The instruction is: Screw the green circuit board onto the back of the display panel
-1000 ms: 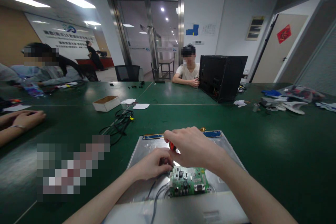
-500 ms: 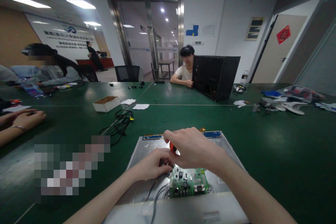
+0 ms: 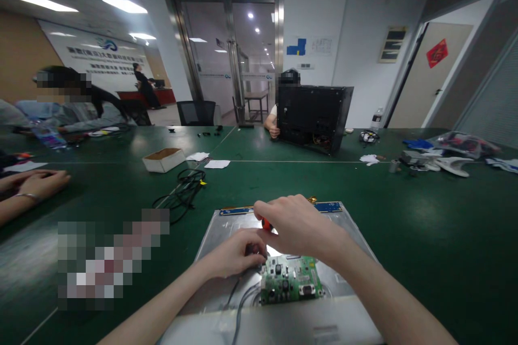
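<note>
A silver display panel (image 3: 210, 245) lies flat on the table before me, with a green circuit board (image 3: 292, 280) on its back and a blue strip board (image 3: 328, 207) along its far edge. My right hand (image 3: 297, 226) is closed around a screwdriver (image 3: 266, 223), of which only the orange and black handle shows between the fingers. Beside the circuit board's upper left corner, my left hand (image 3: 240, 252) has its fingers curled together under the right one. Whatever those fingertips pinch is hidden. Grey cables (image 3: 239, 304) run over the panel's near left part.
Black cables (image 3: 184, 194) and an open white box (image 3: 164, 160) lie at the left, near paper pieces (image 3: 217, 164). Across the table a person holds a black computer case (image 3: 309, 118). Another person's hands (image 3: 42, 183) rest at the left. Loose parts (image 3: 421, 159) lie at the right.
The black computer case opposite has turned and shifted left, now hiding most of the person behind it. My hands stay in nearly the same place; the right one has tilted slightly.
</note>
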### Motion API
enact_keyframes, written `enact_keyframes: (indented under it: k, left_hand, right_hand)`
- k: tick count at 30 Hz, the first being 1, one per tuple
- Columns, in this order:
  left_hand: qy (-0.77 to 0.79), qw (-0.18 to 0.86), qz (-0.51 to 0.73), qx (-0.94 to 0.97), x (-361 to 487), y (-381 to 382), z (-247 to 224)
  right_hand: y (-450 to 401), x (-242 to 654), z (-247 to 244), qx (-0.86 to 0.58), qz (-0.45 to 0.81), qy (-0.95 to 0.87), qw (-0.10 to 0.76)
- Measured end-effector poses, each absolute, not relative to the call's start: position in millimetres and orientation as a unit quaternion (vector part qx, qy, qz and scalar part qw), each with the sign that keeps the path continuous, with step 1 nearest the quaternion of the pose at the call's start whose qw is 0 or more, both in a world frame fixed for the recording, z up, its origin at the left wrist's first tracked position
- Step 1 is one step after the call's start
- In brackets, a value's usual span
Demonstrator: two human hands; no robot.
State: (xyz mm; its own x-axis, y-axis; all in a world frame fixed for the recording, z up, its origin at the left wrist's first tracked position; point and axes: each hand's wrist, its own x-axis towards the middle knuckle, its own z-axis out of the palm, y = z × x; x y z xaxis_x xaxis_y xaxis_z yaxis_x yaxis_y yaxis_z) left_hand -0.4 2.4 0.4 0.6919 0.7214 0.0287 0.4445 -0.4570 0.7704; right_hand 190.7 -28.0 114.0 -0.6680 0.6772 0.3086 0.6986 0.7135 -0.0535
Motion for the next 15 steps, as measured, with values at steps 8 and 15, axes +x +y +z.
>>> enact_keyframes:
  k: [8, 15]
  left_hand:
    - [0.348, 0.384, 0.178, 0.836, 0.8, 3.0, 3.4]
    - [0.339, 0.379, 0.182, 0.841, 0.0, 3.7, 2.4]
  right_hand:
    - [-27.6, 191.7, 115.5, -0.373, -0.017, -0.916, 0.143]
    - [-29.1, 193.4, 117.9, -0.359, -0.001, -0.925, 0.128]
